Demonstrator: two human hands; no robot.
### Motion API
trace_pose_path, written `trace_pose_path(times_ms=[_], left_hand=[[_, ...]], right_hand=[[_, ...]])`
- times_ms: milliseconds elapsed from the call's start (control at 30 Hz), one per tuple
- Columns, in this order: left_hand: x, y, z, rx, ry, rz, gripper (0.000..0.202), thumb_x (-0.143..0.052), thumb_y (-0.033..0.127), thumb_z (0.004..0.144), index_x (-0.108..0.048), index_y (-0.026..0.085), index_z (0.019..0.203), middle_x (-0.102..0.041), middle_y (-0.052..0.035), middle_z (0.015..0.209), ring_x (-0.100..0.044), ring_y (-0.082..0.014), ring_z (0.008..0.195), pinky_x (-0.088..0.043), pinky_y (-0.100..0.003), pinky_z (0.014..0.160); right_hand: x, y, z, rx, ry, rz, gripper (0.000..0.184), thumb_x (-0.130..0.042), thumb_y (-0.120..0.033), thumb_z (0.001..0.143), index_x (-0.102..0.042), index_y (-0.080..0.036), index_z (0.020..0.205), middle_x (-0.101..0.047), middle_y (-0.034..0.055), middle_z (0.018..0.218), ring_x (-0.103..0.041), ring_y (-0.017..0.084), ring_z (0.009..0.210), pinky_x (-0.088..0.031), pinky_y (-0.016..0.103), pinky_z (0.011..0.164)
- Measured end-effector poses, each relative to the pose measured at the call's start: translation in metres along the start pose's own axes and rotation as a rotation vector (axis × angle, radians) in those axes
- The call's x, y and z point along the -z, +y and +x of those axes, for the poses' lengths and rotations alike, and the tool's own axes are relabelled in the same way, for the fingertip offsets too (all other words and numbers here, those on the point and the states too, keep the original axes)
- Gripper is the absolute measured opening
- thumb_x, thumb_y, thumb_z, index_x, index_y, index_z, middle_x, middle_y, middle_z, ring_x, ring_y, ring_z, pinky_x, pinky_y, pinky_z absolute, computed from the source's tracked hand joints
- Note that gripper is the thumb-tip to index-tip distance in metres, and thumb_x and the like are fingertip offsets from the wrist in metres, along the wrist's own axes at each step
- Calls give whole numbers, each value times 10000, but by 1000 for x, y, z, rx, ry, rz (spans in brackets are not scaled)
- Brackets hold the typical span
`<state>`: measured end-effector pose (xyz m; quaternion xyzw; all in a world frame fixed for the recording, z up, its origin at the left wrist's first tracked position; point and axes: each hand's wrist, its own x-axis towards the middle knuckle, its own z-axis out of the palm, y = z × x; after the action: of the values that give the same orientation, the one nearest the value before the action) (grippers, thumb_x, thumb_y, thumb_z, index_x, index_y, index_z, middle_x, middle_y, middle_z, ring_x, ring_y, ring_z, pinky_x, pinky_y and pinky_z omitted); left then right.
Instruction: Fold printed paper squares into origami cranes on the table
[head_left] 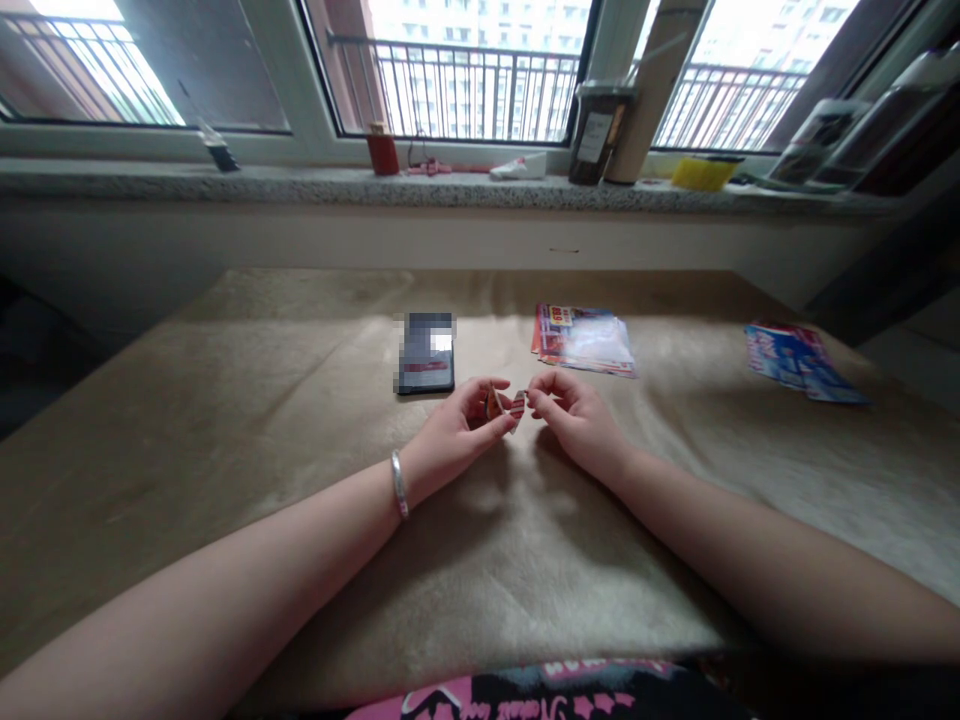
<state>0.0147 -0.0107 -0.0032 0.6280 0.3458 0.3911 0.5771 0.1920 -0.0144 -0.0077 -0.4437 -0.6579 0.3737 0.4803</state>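
Note:
Just above the middle of the table, my left hand [469,415] holds a small folded piece of printed paper [517,406] between thumb and fingers. Red and light stripes show on its right part, and an orange-brown part shows inside the curl of the fingers. My right hand [570,405] is closed in a pinch at the paper's upper right edge. The fingertips cover what they grip there. A silver bracelet [399,484] circles my left wrist. Beyond the left hand lies a dark phone-like device [426,355], partly pixelated.
Past my right hand is a stack of glossy colourful leaflets [585,340]. More blue and red leaflets [802,362] lie at the far right of the cloth-covered table [300,440]. On the stone windowsill [300,188] stand a red container [383,153], a dark jar [598,135] and a yellow box [703,174].

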Motion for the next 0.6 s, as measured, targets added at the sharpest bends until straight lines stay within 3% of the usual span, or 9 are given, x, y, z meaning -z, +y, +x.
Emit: trace_pose_path(times_ms=[167,333,600], left_hand=[[3,-5,3,-24,9,-20,429,-711,347,729,-532,144,1063,-657,-77,989,-625,-170,920,-468,-296,837],[3,-7,4,-28,33,-83,468,-738,305,704,-486,147,1064,-673,-69,941,-641,-155,855,-479,-290,799],[3,-5,4,-36,42,-16,370,-719,390,717,-585,129,944,-678,-67,883,-653,-165,816,-502,-299,788]], right_hand=[[-5,-2,-1,-71,-69,41,223,-606,-355,753,-538,-190,887,-597,16,813,-564,138,709,-466,265,592],[-5,3,1,-105,-54,13,236,-617,-402,752,-564,-181,816,-604,18,784,-573,141,699,-475,271,602],[-4,6,2,-99,-50,-9,239,-615,-418,767,-609,-181,794,-647,24,771,-595,139,675,-476,274,620]])
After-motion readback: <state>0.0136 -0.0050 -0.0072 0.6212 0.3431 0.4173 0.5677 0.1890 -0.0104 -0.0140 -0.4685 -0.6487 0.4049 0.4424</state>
